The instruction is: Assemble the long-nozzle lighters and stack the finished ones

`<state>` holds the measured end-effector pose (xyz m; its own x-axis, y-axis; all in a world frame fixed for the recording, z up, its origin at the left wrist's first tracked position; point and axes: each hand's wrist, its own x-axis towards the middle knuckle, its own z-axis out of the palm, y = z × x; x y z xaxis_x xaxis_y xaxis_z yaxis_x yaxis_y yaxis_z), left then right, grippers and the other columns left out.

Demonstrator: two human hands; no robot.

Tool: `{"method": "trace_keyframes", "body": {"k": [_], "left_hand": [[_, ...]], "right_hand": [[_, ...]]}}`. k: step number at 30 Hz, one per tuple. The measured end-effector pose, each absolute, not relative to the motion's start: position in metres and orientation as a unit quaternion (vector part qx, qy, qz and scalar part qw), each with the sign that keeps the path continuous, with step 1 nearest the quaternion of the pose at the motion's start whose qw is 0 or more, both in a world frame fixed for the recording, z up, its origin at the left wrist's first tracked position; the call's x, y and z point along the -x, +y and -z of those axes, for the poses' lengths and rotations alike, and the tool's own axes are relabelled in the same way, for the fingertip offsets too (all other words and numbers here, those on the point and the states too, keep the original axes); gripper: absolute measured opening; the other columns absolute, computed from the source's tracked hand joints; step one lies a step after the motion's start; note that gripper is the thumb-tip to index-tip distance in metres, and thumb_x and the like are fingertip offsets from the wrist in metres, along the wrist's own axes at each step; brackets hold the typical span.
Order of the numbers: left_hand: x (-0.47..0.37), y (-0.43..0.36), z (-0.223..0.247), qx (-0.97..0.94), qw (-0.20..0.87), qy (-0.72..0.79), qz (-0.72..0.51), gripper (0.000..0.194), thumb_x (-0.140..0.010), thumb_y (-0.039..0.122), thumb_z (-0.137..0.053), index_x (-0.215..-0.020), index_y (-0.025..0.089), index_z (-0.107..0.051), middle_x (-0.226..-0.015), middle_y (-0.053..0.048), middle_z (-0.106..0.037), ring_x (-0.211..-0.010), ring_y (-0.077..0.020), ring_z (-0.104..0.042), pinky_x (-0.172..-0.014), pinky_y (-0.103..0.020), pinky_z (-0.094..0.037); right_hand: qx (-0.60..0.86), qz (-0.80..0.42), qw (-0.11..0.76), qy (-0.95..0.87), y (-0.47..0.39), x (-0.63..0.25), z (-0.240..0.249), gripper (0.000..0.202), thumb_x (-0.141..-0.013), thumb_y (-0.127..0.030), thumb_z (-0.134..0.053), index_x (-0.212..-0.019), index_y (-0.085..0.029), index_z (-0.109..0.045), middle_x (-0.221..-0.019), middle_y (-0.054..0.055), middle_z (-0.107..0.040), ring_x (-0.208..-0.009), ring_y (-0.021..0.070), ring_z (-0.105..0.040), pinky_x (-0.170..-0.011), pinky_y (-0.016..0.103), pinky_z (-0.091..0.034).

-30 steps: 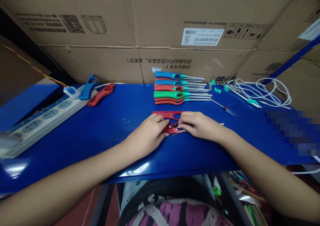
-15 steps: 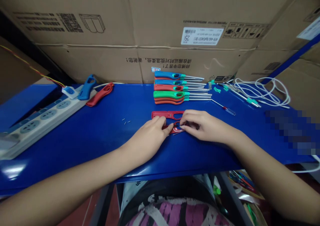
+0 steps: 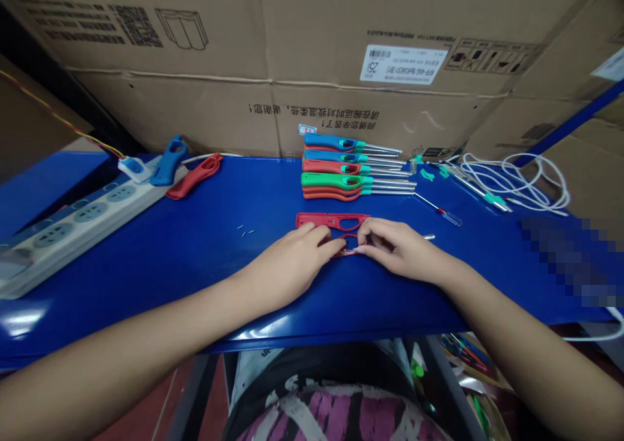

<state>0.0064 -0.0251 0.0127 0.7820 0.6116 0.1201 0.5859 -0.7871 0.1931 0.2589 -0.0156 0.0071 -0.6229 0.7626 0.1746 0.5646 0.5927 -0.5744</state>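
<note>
A red lighter shell half (image 3: 349,237) lies on the blue table between my hands, its trigger opening showing. My left hand (image 3: 302,257) is closed on the left part of this shell, thumb and fingers pressed to it. At its right end my right hand (image 3: 402,246) is closed in a pinch on a thin pale wire (image 3: 348,252) along the near edge; the fingertips partly hide it. The end of a metal tube (image 3: 429,237) sticks out beyond my right hand. Just behind lies another red shell half (image 3: 319,220), untouched.
Stacked long-nosed lighters (image 3: 331,181) lie behind, with a screwdriver (image 3: 451,217) to their right. Several small pins (image 3: 248,233) lie to the left. A power strip (image 3: 88,213) carries a blue shell (image 3: 168,161), a red shell (image 3: 197,175) beside it. White cable (image 3: 517,181) coils at right.
The view has shifted slightly. The thin wire that stuck out at the near side now lies closer along the shell. The metal tube end has come into sight past my right hand.
</note>
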Motion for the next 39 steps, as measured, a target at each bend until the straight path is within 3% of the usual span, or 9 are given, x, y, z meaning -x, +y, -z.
{"method": "trace_keyframes", "body": {"k": [6,11,20,33,36,39], "left_hand": [[-0.007,-0.026,-0.011,-0.945,0.075,0.301,-0.100,0.035,-0.101,0.014,-0.042,-0.131,0.022,-0.059,-0.121,-0.011,-0.058,-0.112,-0.0256,-0.052,-0.097,-0.043,-0.050],[-0.006,-0.027,-0.007,-0.944,0.075,0.302,-0.107,0.034,-0.101,0.013,-0.042,-0.130,0.019,-0.058,-0.121,-0.011,-0.057,-0.114,-0.0260,-0.051,-0.098,-0.043,-0.049],[-0.008,-0.026,-0.011,-0.940,0.101,0.306,-0.109,0.035,-0.100,0.013,-0.044,-0.129,0.024,-0.061,-0.122,-0.010,-0.058,-0.113,-0.0251,-0.052,-0.097,-0.042,-0.048],[-0.010,-0.027,-0.018,-0.936,0.116,0.318,-0.092,0.028,-0.101,0.017,-0.045,-0.122,0.019,-0.063,-0.117,-0.010,-0.060,-0.110,-0.0254,-0.053,-0.097,-0.043,-0.048],[-0.010,-0.027,-0.017,-0.940,0.102,0.313,-0.092,0.029,-0.101,0.016,-0.044,-0.123,0.019,-0.062,-0.118,-0.010,-0.060,-0.109,-0.0255,-0.053,-0.096,-0.043,-0.048],[-0.009,-0.027,-0.017,-0.942,0.095,0.309,-0.090,0.031,-0.100,0.014,-0.044,-0.125,0.020,-0.061,-0.119,-0.010,-0.060,-0.108,-0.0255,-0.053,-0.095,-0.042,-0.049]], "right_hand": [[0.345,-0.263,0.182,-0.883,-0.016,-0.263,-0.011,0.012,-0.092,-0.029,-0.065,-0.101,-0.021,-0.063,-0.090,0.003,-0.065,-0.081,0.0148,-0.057,-0.074,0.026,-0.046],[0.359,-0.251,0.188,-0.879,-0.015,-0.263,-0.009,0.010,-0.092,-0.025,-0.064,-0.101,-0.021,-0.064,-0.091,0.003,-0.064,-0.079,0.0147,-0.056,-0.070,0.025,-0.045],[0.385,-0.241,0.162,-0.876,-0.019,-0.255,-0.010,0.007,-0.095,-0.024,-0.059,-0.101,-0.023,-0.060,-0.103,0.005,-0.065,-0.091,0.0172,-0.062,-0.079,0.028,-0.048],[0.362,-0.266,0.178,-0.876,-0.019,-0.256,-0.011,0.006,-0.095,-0.025,-0.060,-0.100,-0.023,-0.062,-0.105,0.005,-0.062,-0.094,0.0168,-0.060,-0.081,0.028,-0.047],[0.366,-0.278,0.201,-0.865,-0.018,-0.257,-0.010,0.007,-0.097,-0.027,-0.057,-0.099,-0.022,-0.062,-0.102,0.004,-0.062,-0.082,0.0140,-0.057,-0.073,0.026,-0.045],[0.401,-0.304,0.222,-0.835,-0.016,-0.259,-0.009,0.012,-0.097,-0.033,-0.057,-0.097,-0.021,-0.060,-0.077,-0.002,-0.056,-0.059,0.0102,-0.044,-0.056,0.024,-0.038]]}}
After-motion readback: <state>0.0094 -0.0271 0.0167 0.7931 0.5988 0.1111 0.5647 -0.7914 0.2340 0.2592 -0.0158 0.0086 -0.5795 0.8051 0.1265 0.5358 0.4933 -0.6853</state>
